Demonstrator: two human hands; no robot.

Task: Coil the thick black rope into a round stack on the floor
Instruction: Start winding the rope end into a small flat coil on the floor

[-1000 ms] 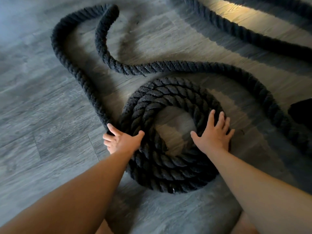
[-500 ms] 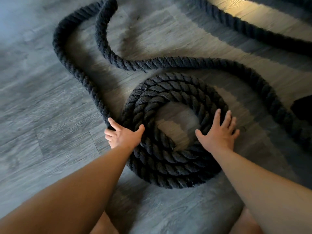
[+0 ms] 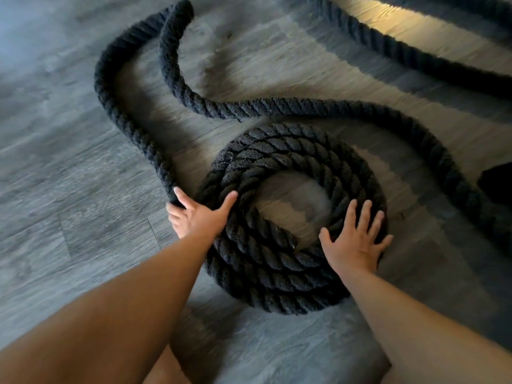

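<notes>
The thick black rope lies partly wound into a round coil (image 3: 277, 275) of several turns on the grey wood floor, with bare floor showing in its centre. My left hand (image 3: 201, 217) rests on the coil's left edge, where a loose strand (image 3: 119, 112) runs in; its thumb lies on the top turn and its index finger touches the strand. My right hand (image 3: 356, 241) lies flat on the coil's right side with fingers spread. Neither hand visibly grips the rope.
The loose rope loops far left, doubles back and sweeps behind the coil (image 3: 318, 105) to the right edge. Another length of rope (image 3: 401, 55) crosses the far right. A dark object (image 3: 498, 184) sits at the right edge. Bare floor (image 3: 69, 217) lies to the left.
Both hands stay on the coil. My right hand has slid a little toward the coil's outer right edge. The view has shifted slightly.
</notes>
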